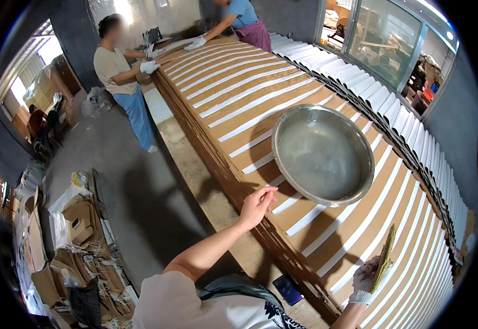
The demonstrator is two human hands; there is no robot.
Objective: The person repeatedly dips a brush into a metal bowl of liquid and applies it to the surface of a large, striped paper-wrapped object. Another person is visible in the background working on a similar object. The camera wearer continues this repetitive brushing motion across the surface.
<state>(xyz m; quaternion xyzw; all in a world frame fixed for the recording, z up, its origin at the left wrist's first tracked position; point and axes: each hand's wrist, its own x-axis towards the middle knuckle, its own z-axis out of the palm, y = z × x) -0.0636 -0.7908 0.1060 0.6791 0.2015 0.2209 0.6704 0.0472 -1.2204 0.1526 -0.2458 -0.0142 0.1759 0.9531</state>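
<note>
Right grip (366, 281) holds brush (384, 256) below basin (322, 154).

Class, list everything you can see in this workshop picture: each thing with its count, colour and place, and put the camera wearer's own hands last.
Metal basin: one, silver, on the striped sheets, right of centre.
Cardboard sheets: a long overlapped row, brown with white strips, along the table.
White pieces: many, a row standing along the table's far edge.
Phone: one, dark, near the table's front edge.
Co-workers: two, in white gloves, at the far end of the table.
Cardboard scraps: a heap, brown, on the floor at left.
Brush: one, yellowish, in the right hand.
Left hand: bare, at the sheets' edge beside the basin.
Right hand: white glove, gripping the brush.
</note>
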